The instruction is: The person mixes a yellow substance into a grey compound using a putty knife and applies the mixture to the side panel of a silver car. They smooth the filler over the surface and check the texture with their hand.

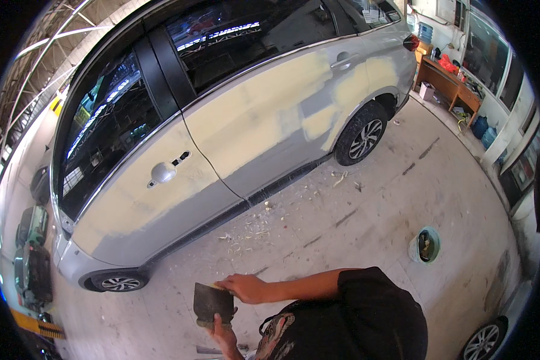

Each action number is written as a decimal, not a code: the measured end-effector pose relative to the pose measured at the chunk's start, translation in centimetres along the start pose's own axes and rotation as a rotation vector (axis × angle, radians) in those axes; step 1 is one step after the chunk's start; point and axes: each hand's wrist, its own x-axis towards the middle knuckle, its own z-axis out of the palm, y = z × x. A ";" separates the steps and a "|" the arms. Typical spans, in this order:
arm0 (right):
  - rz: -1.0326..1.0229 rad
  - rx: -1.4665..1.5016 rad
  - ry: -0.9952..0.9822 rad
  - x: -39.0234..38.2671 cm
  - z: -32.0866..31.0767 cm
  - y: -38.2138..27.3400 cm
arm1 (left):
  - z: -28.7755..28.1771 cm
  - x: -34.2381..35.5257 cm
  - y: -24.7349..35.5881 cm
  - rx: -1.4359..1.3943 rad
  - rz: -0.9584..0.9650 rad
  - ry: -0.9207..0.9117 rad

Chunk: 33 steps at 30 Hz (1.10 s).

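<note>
My right hand [246, 288] pinches the upper edge of a dark, square, flat pad [213, 299], where a bit of yellowish material shows. From below, my left hand [221, 330] holds the same pad, some fingers hidden behind it. Beyond them stands a silver car [282, 168], its doors patched with pale yellow filler [234, 114]; one door handle opening [180, 158] is bare. Flakes and shavings [264, 222] lie on the floor beside the sill.
A pale bucket [425, 245] with items inside stands at right. A wooden desk [441, 81] and blue water jugs [483, 132] line the right wall. Another car's wheel [483, 340] is at lower right. Dark green bulky items [33, 273] sit at left.
</note>
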 end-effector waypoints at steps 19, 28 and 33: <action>0.081 0.668 -0.045 3.5 -2.3 2.0 | 1.3 2.9 -5.9 -0.187 -0.530 0.069; 0.211 0.666 -0.177 5.7 -1.5 5.1 | 2.8 1.6 -5.6 1.188 0.101 -0.012; 0.209 0.550 -0.484 6.8 -1.1 1.7 | 2.9 2.1 -4.9 1.141 0.256 0.006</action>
